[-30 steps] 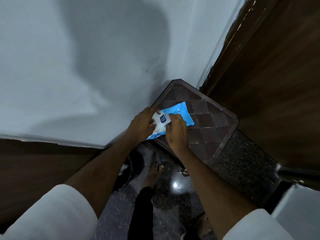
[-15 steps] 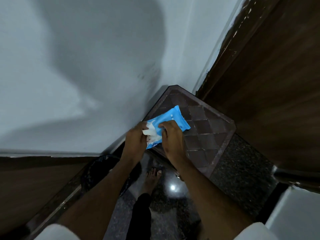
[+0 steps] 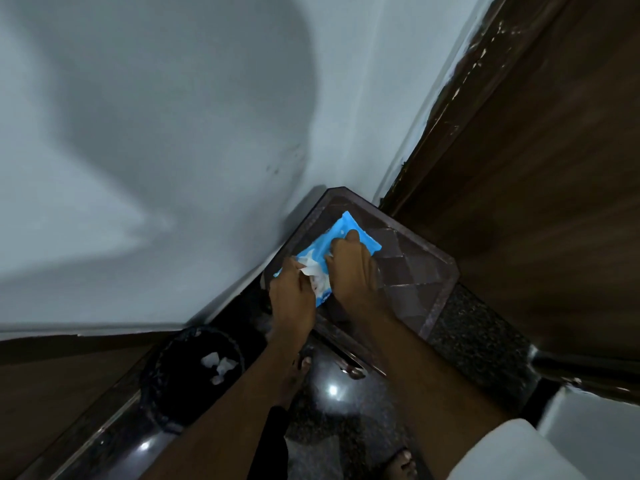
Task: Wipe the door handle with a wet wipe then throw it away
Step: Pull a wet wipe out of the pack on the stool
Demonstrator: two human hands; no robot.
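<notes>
Head view: I note the right hand (image 3: 349,268) pressing flat, fingers spread, on the blue wipe pack (image 3: 346,233) lying on the small table (image 3: 429,271). Left hand (image 3: 292,296) fingers pinch the white wet wipe (image 3: 313,271) emerging just beside them. I judge the wipe limp, damp, easily torn; grip a bunched corner. Bin (image 3: 194,372) sits below left.

Single head view, worn high, tipped steeply forward and down. Wide-angle, walls bowed at edges. Aimed at corner stool (image 3: 408,271), stool just past centre, close below. White wall (image 3: 156,150) left of stool, wooden door (image 3: 536,202) right, black bin (image 3: 183,372) lower left, dark floor (image 3: 332,410) beneath.
</notes>
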